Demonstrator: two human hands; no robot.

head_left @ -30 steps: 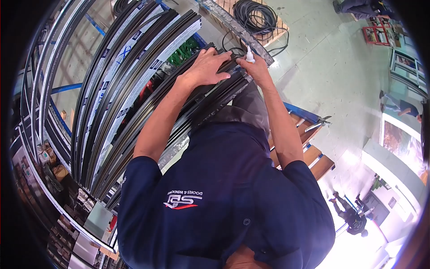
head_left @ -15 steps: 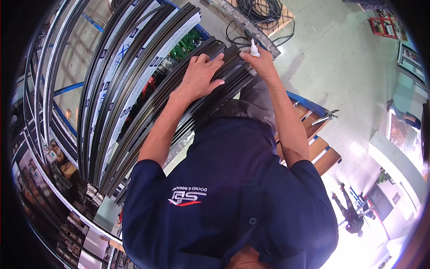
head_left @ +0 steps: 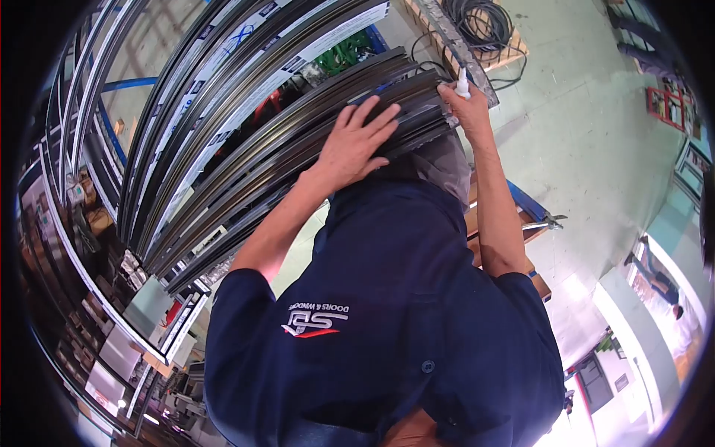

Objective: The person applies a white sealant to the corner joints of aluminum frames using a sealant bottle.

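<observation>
Long dark window-frame profiles (head_left: pixel 298 138) lie side by side in front of my body, running from the lower left to the upper right. My left hand (head_left: pixel 356 147) rests palm down over them, its fingers spread and the thumb out to the right. At the profiles' right end, my right hand (head_left: pixel 469 112) is closed around a small white nozzle bottle (head_left: pixel 462 83), whose tip points up. That hand's thumb side is close against the profile ends; whether it also grips a profile cannot be made out.
More profiles with white labelled film (head_left: pixel 242 108) stand at the upper left. A coil of black cable (head_left: pixel 477 22) sits on a wooden pallet at the top. Pliers (head_left: pixel 550 223) lie at the right by a blue-edged wooden rack (head_left: pixel 525 201). Another person (head_left: pixel 659 283) is far right.
The view has shifted, so the profiles sit differently in it. My left hand's fingers are spread flatter on the profiles. My right hand still has the white bottle at their end.
</observation>
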